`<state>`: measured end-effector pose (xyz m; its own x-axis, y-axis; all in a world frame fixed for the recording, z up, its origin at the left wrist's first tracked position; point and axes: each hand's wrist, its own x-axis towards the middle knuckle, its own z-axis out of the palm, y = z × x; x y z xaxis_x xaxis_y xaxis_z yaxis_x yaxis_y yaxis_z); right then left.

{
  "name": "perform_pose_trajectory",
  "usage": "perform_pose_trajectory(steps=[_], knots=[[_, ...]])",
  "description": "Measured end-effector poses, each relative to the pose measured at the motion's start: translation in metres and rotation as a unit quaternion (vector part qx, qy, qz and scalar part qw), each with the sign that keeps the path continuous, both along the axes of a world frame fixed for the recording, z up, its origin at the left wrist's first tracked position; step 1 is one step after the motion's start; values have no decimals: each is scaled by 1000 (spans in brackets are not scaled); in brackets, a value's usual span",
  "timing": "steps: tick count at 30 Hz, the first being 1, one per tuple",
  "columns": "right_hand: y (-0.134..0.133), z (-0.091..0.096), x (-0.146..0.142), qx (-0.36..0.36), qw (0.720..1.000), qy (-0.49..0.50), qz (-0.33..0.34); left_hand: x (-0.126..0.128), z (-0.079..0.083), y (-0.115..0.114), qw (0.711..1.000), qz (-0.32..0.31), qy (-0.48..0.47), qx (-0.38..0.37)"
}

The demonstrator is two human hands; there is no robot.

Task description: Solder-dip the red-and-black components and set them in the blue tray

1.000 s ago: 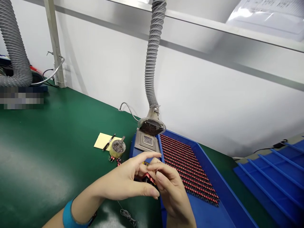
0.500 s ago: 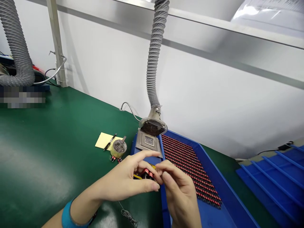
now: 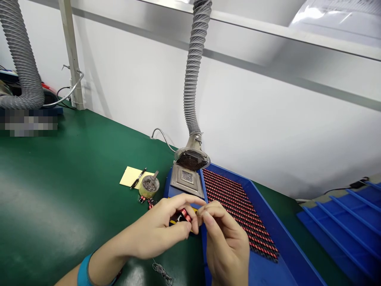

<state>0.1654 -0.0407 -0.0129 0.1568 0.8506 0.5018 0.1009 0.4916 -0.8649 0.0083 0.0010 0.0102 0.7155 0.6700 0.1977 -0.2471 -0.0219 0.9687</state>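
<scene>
My left hand [image 3: 162, 232] is closed around a small red and black coil part [image 3: 183, 215], held between thumb and fingers just above the near end of the blue solder unit [image 3: 166, 188]. My right hand [image 3: 224, 238] meets it from the right, its fingertips pinched at the part's right end. What the pinch grips is too small to make out. Both hands hover over the left edge of the blue tray [image 3: 268, 210], which carries rows of like red coil parts [image 3: 235, 202]. A blue band sits on my left wrist [image 3: 84, 272].
A grey fume hose [image 3: 192, 75] drops to a round fan hood [image 3: 191, 159] over the square solder pot [image 3: 187, 177]. A small cup of dross [image 3: 149, 186], a yellow notepad with a pen [image 3: 132, 177], and blue slotted trays [image 3: 342, 222] at right stand on the green bench [image 3: 59, 190].
My left fingers have curled in tighter around the coil part. My right hand has shifted slightly right and up, its fingertips now pinching at the part's end.
</scene>
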Motion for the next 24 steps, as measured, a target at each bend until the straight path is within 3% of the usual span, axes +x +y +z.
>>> perform_pose_trajectory(steps=[9,24], knots=[[-3,3,-10,96,978,-133,-127,0,2,-3,990,102,85,55],[2,-2,-6,47,995,-57,-65,0,1,-1,991,111,53,44]])
